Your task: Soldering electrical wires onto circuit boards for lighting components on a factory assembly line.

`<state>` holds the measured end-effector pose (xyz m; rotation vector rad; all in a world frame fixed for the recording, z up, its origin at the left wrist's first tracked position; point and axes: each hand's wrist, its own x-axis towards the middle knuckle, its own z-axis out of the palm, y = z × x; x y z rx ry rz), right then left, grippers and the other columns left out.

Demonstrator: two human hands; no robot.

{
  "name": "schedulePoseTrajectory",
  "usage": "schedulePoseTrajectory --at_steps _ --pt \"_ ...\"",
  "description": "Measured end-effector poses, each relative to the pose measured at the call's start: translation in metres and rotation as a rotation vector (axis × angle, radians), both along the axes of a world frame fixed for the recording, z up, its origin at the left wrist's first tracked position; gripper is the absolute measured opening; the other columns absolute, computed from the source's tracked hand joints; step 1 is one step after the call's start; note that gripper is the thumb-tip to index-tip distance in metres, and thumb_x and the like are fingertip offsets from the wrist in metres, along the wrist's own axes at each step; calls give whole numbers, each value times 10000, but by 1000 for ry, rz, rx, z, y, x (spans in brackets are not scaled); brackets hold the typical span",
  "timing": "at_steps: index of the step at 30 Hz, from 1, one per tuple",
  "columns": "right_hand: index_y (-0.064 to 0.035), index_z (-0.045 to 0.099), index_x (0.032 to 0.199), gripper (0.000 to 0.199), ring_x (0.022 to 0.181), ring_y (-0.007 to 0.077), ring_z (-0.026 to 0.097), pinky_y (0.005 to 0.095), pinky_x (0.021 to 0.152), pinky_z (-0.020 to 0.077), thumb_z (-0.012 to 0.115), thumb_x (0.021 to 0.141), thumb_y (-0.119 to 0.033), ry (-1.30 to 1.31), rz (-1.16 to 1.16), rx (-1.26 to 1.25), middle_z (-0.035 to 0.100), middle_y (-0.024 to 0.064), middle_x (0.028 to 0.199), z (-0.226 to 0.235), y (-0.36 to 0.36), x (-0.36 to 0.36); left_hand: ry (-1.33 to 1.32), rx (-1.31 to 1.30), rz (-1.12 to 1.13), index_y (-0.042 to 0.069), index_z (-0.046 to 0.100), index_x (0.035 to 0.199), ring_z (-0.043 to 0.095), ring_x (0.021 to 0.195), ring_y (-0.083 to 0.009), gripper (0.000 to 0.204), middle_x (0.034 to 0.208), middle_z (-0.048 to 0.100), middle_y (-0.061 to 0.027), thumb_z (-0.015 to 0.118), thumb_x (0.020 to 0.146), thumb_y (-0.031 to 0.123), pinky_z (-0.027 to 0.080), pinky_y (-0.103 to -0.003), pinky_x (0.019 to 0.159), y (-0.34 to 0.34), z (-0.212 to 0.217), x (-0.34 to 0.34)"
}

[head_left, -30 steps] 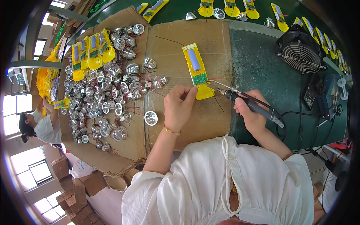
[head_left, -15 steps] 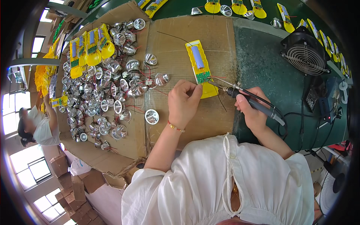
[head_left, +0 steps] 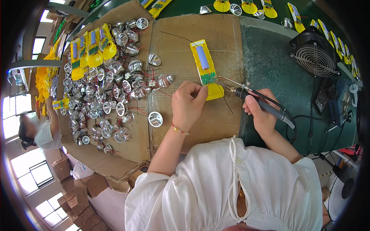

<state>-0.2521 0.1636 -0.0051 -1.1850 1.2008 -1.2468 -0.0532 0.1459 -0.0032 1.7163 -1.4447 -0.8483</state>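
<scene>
A yellow plastic housing (head_left: 215, 92) lies on the cardboard in front of me, holding a blue cylindrical battery (head_left: 202, 57) and a small green circuit board (head_left: 208, 78). My left hand (head_left: 188, 103) is closed in a pinch at the board's lower left edge; what sits between the fingertips is too small to make out. My right hand (head_left: 263, 115) grips a soldering iron (head_left: 268, 108) with a thin metal feed tube (head_left: 230, 81) along it. The tube's end is at the board's right edge, while the iron's tip points toward the housing, slightly apart from the board.
Many silver reflector cups (head_left: 102, 92) with red wires fill a cardboard tray on the left, with several yellow housings (head_left: 94, 48) on top. A black fan (head_left: 314, 54) stands at right. More housings (head_left: 296, 17) line the far edge. Another person (head_left: 40, 129) works at far left.
The soldering iron has drawn back a little to the right, its tip moving off the circuit board. My left hand has hardly moved.
</scene>
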Motion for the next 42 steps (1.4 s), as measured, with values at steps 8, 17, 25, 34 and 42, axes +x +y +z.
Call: schedulePoseTrajectory --at_steps 8,17,25,34,42 --pt "3 524 879 129 539 90 549 194 471 427 586 821 -94 -39 10 14 586 76 653 1 -3 4 12 48 22 -21 606 692 547 530 -174 164 668 559 -97 625 761 127 419 -281 505 -1 1 0" --pt "-8 530 825 139 545 77 540 196 485 434 634 796 -94 -102 2 105 589 63 650 5 -9 11 44 43 20 -18 609 695 550 530 -166 159 659 557 -95 627 760 127 419 -277 503 -2 -2 2" --pt "-9 531 828 143 548 73 542 192 485 436 639 795 -97 -131 4 126 584 55 649 6 -8 11 54 69 -5 -22 610 693 543 520 -149 174 656 562 -90 629 759 138 414 -270 498 -3 2 3" --pt "-2 534 858 158 550 77 548 193 479 431 629 807 -117 -134 -34 95 589 65 654 5 -6 5 55 102 11 -21 610 694 536 517 -144 175 655 565 -87 629 758 142 407 -269 494 -3 1 3" --pt "1 532 875 155 524 77 535 177 455 409 618 811 -111 -149 -102 104 584 67 642 0 -2 -18 6 98 13 -19 600 673 555 521 -152 186 637 575 -89 633 754 146 421 -265 498 -7 3 4"
